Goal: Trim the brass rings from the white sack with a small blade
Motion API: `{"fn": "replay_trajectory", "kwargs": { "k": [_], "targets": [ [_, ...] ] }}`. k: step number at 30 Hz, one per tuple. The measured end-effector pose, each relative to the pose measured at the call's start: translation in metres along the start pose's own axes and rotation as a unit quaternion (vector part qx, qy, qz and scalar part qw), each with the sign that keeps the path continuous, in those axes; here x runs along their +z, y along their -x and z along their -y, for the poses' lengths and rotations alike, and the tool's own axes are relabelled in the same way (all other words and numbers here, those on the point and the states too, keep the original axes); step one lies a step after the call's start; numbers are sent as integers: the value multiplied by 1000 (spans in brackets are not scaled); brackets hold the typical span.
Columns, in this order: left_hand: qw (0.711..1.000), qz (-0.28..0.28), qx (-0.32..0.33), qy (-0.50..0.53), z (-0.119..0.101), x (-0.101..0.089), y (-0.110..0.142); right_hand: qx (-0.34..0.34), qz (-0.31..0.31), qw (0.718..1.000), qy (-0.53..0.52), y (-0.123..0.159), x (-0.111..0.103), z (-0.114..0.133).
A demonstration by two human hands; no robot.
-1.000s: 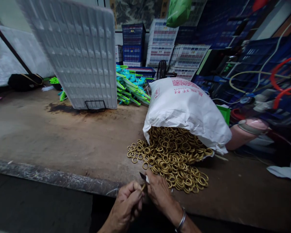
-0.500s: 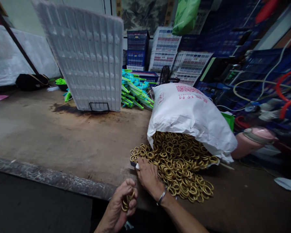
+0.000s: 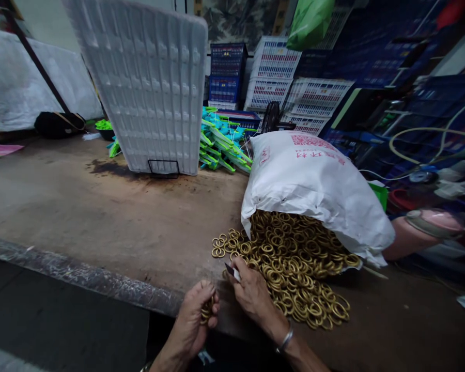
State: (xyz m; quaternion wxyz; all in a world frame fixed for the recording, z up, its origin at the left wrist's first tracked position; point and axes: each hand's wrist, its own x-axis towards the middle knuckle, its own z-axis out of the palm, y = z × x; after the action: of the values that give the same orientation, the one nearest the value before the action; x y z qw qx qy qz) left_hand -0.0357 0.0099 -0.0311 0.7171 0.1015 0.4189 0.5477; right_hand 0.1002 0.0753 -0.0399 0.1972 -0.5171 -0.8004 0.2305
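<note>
My left hand (image 3: 196,315) is closed around several brass-coloured rings (image 3: 206,310) at the table's front edge. Just to its right, my right hand (image 3: 251,289) grips a small knife (image 3: 232,272) with a dark blade and a white handle; most of the handle is hidden in the fingers. The right fingertips reach the left edge of a heap of loose brass-coloured rings (image 3: 294,263). These rings spill from the mouth of a white woven sack (image 3: 310,175) lying on its side with red print on it.
A tall ribbed translucent panel (image 3: 151,93) stands in a black wire holder (image 3: 163,168) on the wooden table (image 3: 81,212). Behind it lie green and blue plastic pieces (image 3: 220,139). Stacked crates (image 3: 273,72) stand at the back, and a pink container (image 3: 422,230) is right of the sack.
My right hand has drawn back a little from the heap, and the knife in it shows more clearly. My left hand still holds its rings. The view has shifted slightly.
</note>
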Motion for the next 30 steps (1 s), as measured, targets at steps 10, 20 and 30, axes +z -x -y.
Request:
{"fn": "replay_trajectory", "kwargs": {
  "k": [10,20,30],
  "targets": [
    [989,2,17,-144,16,13,-6,14,18,976,-217,25,-14,8],
    [980,23,-10,-199,22,19,-5,81,29,961,-261,25,-14,2],
    [982,38,4,-186,22,24,-2,47,-4,985,-166,36,-15,-6]
  ]
}}
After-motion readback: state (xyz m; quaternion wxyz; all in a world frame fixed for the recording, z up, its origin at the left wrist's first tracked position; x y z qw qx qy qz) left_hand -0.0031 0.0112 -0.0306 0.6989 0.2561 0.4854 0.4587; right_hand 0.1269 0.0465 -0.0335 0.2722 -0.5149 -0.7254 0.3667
